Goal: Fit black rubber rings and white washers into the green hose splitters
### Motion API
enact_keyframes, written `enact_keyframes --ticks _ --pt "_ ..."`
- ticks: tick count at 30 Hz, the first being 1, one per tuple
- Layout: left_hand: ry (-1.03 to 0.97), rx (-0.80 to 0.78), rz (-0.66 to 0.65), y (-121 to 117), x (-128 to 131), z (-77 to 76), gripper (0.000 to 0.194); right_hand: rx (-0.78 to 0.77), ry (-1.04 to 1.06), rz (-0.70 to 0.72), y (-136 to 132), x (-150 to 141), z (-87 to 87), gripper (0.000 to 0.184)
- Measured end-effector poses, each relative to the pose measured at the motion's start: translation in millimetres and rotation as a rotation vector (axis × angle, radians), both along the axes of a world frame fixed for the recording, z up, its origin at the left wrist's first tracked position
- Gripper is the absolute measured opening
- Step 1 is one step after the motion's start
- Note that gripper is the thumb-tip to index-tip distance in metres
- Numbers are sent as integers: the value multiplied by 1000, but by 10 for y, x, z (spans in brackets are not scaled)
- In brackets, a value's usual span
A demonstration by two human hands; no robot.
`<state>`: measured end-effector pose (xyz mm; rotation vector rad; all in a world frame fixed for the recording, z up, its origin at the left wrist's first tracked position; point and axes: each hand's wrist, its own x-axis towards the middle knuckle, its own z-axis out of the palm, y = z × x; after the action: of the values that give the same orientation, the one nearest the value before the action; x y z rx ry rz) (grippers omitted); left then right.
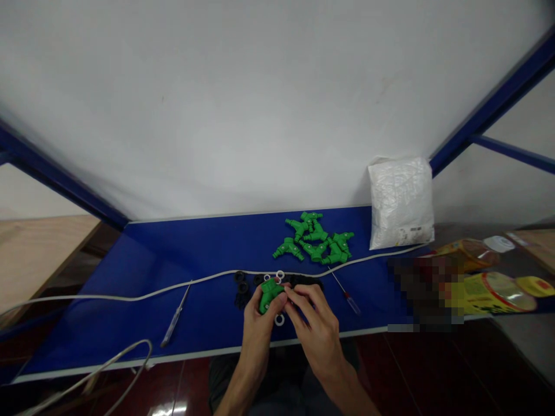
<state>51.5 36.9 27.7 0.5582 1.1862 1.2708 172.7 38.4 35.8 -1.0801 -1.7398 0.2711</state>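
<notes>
Green fitting [267, 293] is clamped in the left hand [255, 325], over the blue table [212, 318]; the right hand [318, 323] bends its fingers toward it, their grip hidden. The step appears to be close fingerwork at one end, calling next for a steady left hold. White rings [280, 324] lie nearby, other green fittings [287, 247] beyond the cable [130, 299].

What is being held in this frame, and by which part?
A green fitting is in the grip of the left hand, by its near part. The right hand is at its right side; its hold is unclear.
</notes>
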Motion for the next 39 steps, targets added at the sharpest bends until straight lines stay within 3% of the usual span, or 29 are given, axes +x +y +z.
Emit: enact_keyframes --ticks 7,17,24,29,33,37,39 --pt "-13 9 6 -22 -8 45 38 -18 56 1 5 -1 30 27" --pt "-15 -54 -11 -24 -29 -11 51 -33 132 50 39 -2 -11 28" --pt "-3 -56 33 -5 -61 65 55 -45 192 43 -1 -75 -54 21" --pt "-138 -105 -66 -23 -66 125 53 -77 204 -31 -34 -82 -165 17" --pt "-189 -132 -50 -35 -36 146 53 -97 192 -31 -29 -82 -191 16" --pt "-150 -143 6 0 -14 149 49 -142 124 46 -11 45 -187 23" --pt "-153 -132 58 34 -42 149 43 -183 70 19 -8 212 -211 26"
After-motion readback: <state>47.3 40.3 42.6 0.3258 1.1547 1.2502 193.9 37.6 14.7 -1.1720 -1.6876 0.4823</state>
